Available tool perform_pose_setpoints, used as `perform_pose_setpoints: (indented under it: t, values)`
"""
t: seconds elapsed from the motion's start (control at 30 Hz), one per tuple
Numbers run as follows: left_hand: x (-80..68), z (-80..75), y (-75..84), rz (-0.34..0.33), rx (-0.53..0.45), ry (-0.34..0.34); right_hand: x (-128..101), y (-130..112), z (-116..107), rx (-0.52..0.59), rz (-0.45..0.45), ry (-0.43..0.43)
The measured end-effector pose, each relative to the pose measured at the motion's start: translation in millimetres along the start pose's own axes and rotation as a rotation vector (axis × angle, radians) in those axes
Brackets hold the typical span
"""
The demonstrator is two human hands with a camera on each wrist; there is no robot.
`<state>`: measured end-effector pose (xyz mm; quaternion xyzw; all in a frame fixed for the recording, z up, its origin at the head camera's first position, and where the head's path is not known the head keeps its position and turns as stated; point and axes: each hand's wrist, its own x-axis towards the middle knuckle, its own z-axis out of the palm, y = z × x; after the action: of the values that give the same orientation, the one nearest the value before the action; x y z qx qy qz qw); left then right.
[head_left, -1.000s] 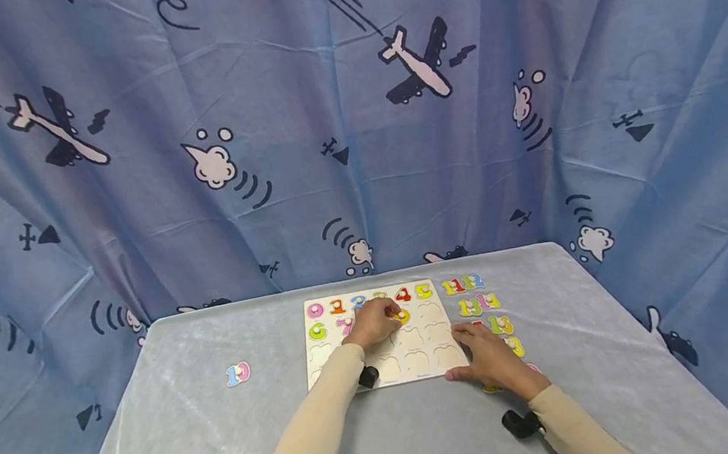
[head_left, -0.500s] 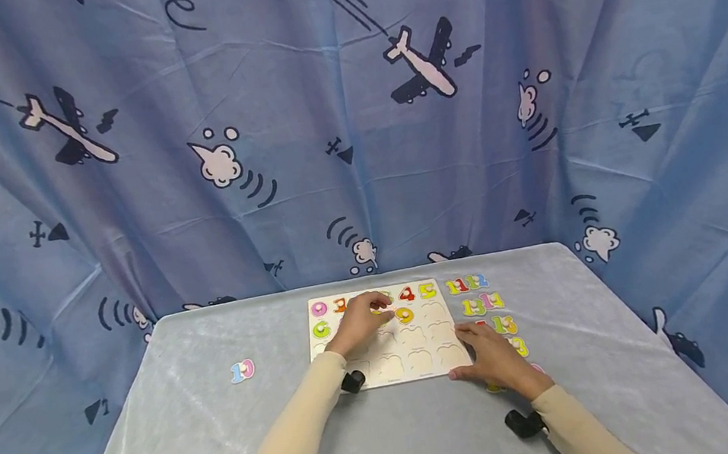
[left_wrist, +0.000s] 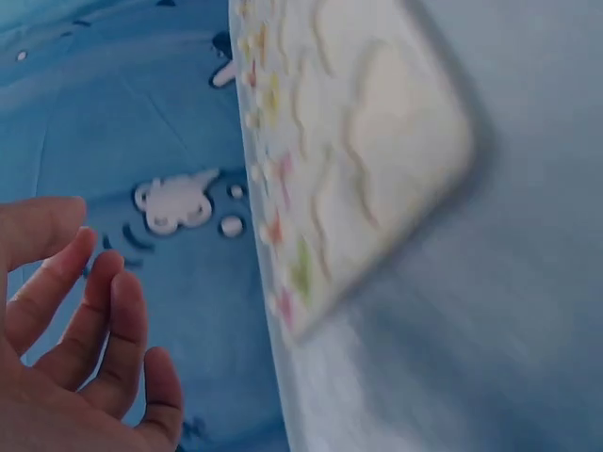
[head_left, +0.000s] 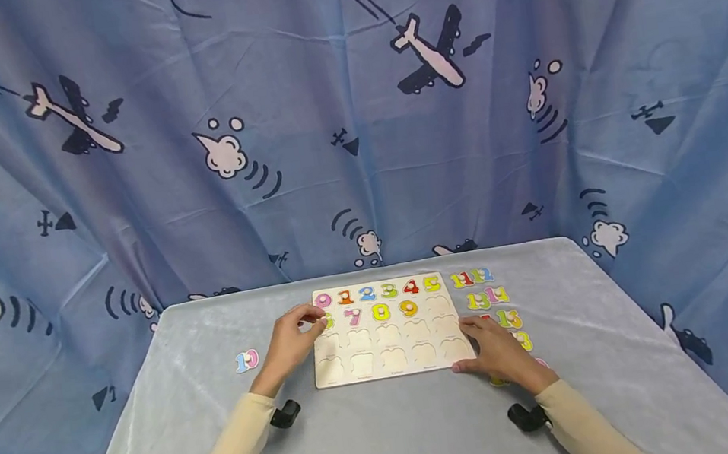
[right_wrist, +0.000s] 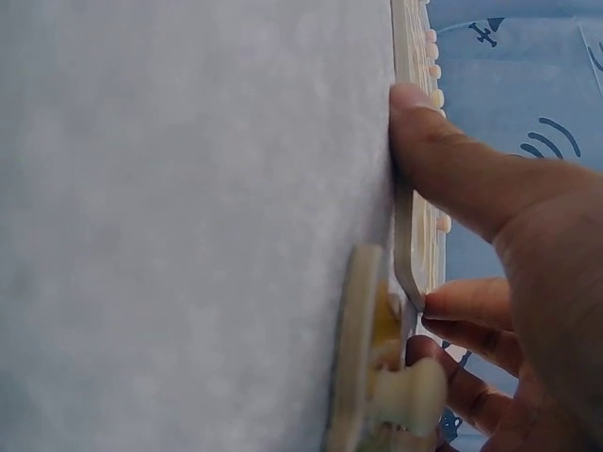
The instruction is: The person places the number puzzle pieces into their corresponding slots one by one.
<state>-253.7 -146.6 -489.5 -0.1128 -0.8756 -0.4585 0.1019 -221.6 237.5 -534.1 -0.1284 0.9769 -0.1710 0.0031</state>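
A pale wooden number puzzle board (head_left: 349, 376) lies on the table, with number pieces 0 to 9 set in its upper two rows. My left hand (head_left: 291, 344) is over the board's left edge, near the green 6 (head_left: 329, 320); its fingers are loosely bent with nothing between them, as the left wrist view also shows. To its left lies a blue and pink 10 piece (head_left: 246, 360). My right hand (head_left: 499, 349) rests at the board's near right corner, thumb (right_wrist: 438, 132) on the front edge and fingertips against the right side.
Several loose knobbed number pieces, among them the 11 (head_left: 462, 279) and 13 (head_left: 478, 301), lie right of the board, some partly under my right hand. A grey cloth covers the table (head_left: 378, 440). Behind it hangs a blue curtain (head_left: 298, 143) with airplane prints.
My left hand has left the yellow 9 piece, now lying in the second row, and moved left across the board to its left edge. My right hand stays at the corner.
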Motion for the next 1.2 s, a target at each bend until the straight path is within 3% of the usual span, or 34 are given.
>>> perform_pose_setpoints:
  t: [0.3,0.63,1.2]
  values:
    - [-40.6,-40.3,-43.0,-0.156,0.074,0.078,-1,4,0,0.010,-0.015,0.012]
    - [-53.0,-74.0,-70.7,-0.300,0.124,0.098,1,3,-1,0.009,-0.011,0.008]
    - [-52.5,-81.7,-83.1,-0.332,0.206,0.037,-2,0,-2,0.018,-0.005,0.001]
